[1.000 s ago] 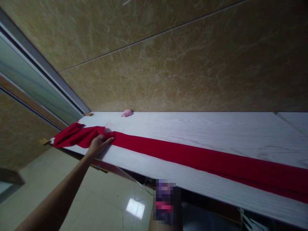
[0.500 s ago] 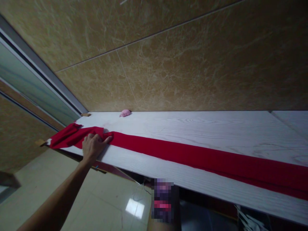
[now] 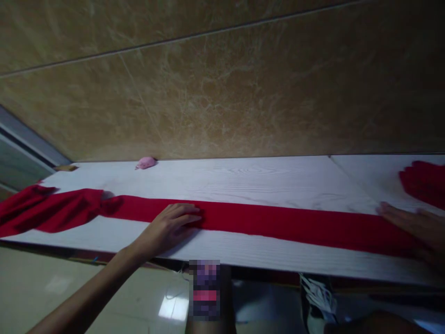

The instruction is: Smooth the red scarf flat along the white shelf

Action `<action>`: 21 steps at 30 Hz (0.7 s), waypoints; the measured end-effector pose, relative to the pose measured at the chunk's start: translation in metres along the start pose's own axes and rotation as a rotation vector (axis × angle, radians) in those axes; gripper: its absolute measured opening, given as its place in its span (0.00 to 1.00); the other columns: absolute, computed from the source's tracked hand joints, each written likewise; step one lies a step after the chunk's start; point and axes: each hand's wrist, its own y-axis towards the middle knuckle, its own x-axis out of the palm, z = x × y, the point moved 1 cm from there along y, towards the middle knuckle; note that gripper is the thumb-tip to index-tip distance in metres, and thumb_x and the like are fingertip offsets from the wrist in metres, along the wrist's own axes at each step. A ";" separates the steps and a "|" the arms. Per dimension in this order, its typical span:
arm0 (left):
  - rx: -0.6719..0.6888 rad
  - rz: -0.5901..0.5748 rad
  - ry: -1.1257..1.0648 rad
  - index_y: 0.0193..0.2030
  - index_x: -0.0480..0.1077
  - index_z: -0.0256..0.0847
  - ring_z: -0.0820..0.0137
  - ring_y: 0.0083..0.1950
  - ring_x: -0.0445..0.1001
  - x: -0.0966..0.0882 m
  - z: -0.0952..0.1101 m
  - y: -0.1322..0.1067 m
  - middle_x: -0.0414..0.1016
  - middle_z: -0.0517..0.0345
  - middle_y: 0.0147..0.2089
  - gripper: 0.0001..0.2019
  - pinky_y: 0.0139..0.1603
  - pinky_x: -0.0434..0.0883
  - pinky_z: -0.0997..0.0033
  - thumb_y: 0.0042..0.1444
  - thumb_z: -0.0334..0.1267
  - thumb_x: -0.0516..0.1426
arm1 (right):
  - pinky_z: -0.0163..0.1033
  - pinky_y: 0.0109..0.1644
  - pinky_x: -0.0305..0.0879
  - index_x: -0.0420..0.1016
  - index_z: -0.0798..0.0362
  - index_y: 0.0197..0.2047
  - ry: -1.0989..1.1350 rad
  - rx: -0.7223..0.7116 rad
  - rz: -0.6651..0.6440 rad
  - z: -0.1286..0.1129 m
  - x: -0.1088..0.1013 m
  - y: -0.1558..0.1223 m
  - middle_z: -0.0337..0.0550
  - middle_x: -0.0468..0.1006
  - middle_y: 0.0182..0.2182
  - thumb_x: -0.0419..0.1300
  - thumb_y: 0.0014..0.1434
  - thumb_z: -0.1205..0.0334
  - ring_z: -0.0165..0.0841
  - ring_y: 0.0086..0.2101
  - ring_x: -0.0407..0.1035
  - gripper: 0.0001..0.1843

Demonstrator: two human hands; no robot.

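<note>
A long red strip of cloth (image 3: 264,220) lies flat along the white wood-grain table (image 3: 236,176). My left hand (image 3: 175,225) rests on the strip left of the middle, fingers stretched out and lying on the cloth. Over its right part lies my right hand (image 3: 413,227), partly dark and blurred, its visible fingers extended and flat. At the far left the cloth narrows at a twist and widens into a crumpled red part (image 3: 69,208). Another bunched red cloth (image 3: 424,181) sits beyond my right hand, near the wall.
A small pink lump (image 3: 146,163) stands against the marbled wall (image 3: 243,102). A little brown block (image 3: 66,168) is at the table's far left corner. Under the front edge are a pixelated patch (image 3: 205,290) and white cords (image 3: 320,297). Tiled floor (image 3: 114,287) shows lower left.
My left hand has moved right along the strip, away from the twisted spot. My right hand has come into view on the right, as has the bunched red cloth; the view has shifted right.
</note>
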 end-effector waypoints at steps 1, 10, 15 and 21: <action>0.019 0.028 0.003 0.55 0.79 0.49 0.65 0.55 0.79 0.004 0.000 0.001 0.81 0.55 0.56 0.12 0.57 0.77 0.61 0.71 0.44 0.57 | 0.58 0.64 0.68 0.50 0.32 0.77 0.005 -0.048 -0.004 -0.001 -0.004 -0.001 0.43 0.72 0.66 0.48 0.62 0.69 0.43 0.62 0.69 0.43; 0.039 0.131 -0.019 0.49 0.80 0.54 0.66 0.41 0.84 0.013 -0.002 0.001 0.85 0.61 0.45 0.13 0.44 0.83 0.65 0.71 0.48 0.54 | 0.52 0.70 0.63 0.58 0.56 0.75 0.049 0.004 -0.133 -0.032 -0.037 0.013 0.56 0.68 0.68 0.46 0.54 0.77 0.39 0.67 0.63 0.44; 0.050 0.117 0.029 0.47 0.79 0.54 0.64 0.39 0.84 0.009 -0.003 -0.001 0.85 0.62 0.43 0.12 0.40 0.84 0.63 0.69 0.48 0.54 | 0.56 0.71 0.61 0.45 0.50 0.79 0.069 -0.073 -0.041 -0.033 -0.042 0.009 0.55 0.66 0.69 0.48 0.51 0.79 0.39 0.68 0.61 0.53; 0.040 0.055 -0.028 0.55 0.75 0.52 0.60 0.50 0.80 0.018 0.049 0.051 0.81 0.56 0.52 0.15 0.48 0.81 0.59 0.67 0.51 0.57 | 0.57 0.73 0.56 0.57 0.54 0.75 0.086 -0.090 -0.098 -0.040 -0.051 0.011 0.56 0.69 0.68 0.48 0.48 0.79 0.40 0.69 0.59 0.49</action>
